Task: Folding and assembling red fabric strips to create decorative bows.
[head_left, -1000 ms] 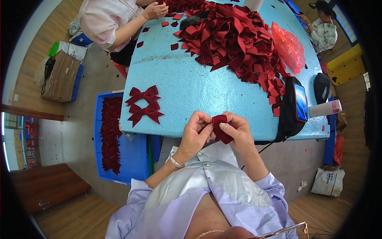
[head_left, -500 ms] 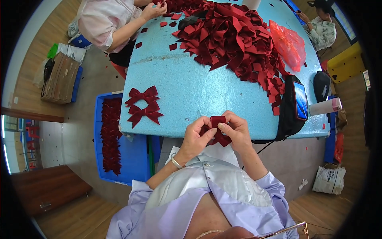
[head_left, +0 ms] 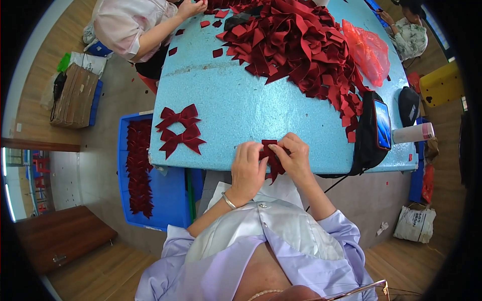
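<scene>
A dark red velvet ribbon bow (head_left: 271, 159) is between my hands at the table's near edge, its tails pointing down. My right hand (head_left: 295, 161) pinches it, thumb on the front of the upper piece. My left hand (head_left: 246, 168) is closed at its left side, the back of the hand turned up, so its fingertips and that part of the ribbon are hidden. Two finished-looking bows, an upper bow (head_left: 179, 117) and a lower bow (head_left: 182, 140), lie to the left on the blue table (head_left: 221, 115).
A large heap of red ribbon pieces (head_left: 301, 50) covers the far middle, beside a red plastic bag (head_left: 366, 52). A phone (head_left: 382, 124) on a black pouch (head_left: 369, 143) and a tumbler (head_left: 412, 133) stand right. A blue crate (head_left: 168, 200) holds rows of bows. A co-worker (head_left: 131, 27) sits far left.
My left hand has turned over at the bow, its back now showing where the thumb was. My right hand has shifted slightly up, still pinching. The ribbon has turned a little.
</scene>
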{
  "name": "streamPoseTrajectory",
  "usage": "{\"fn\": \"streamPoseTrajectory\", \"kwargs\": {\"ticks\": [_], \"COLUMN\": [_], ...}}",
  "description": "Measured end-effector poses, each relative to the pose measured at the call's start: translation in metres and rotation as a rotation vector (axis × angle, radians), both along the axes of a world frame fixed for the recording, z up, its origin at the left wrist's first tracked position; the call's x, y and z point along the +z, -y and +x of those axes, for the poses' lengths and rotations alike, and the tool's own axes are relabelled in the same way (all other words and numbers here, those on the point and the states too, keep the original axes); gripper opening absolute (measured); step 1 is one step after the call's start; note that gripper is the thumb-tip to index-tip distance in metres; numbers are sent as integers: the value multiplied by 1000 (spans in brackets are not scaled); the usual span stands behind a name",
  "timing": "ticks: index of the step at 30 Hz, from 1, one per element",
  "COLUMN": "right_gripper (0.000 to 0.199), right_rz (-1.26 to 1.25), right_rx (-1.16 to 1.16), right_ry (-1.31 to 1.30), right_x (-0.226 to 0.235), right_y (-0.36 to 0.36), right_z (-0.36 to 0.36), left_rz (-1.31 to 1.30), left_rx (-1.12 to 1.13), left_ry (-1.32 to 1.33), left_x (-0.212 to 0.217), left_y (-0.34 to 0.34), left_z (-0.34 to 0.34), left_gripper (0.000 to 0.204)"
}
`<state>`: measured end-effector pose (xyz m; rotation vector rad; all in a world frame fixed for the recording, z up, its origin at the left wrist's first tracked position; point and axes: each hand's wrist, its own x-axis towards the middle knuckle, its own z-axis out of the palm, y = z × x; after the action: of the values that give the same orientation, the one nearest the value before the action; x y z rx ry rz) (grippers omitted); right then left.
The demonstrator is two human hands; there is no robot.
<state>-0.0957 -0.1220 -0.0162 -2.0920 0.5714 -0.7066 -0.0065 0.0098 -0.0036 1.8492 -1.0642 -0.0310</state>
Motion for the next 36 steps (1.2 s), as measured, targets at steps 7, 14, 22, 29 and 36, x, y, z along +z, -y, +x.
{"fn": "streamPoseTrajectory", "kwargs": {"ticks": [7,14,22,29,36], "right_gripper": [17,15,22,29,37], "right_rz": [-168,-296,-334,-336,-450], "right_rx": [-52,-163,80,1,-102], "right_ry": [-148,-171,-144,-241,-277], "right_x": [-3,-13,7,6,-5], "right_y": [0,13,32,39,55], "right_z": [12,15,25,37,20], "left_rz": [42,83,93,88,91], "left_rx": [-256,-294,-280,-267,-271], "left_ry": [512,573,606,608,540], "left_x": [-20,-36,-36,-38,-33], "left_y": [-3,-2,-2,-2,-1], "left_z": [1,1,3,1,0], "left_gripper": [31,30,33,33,34]}}
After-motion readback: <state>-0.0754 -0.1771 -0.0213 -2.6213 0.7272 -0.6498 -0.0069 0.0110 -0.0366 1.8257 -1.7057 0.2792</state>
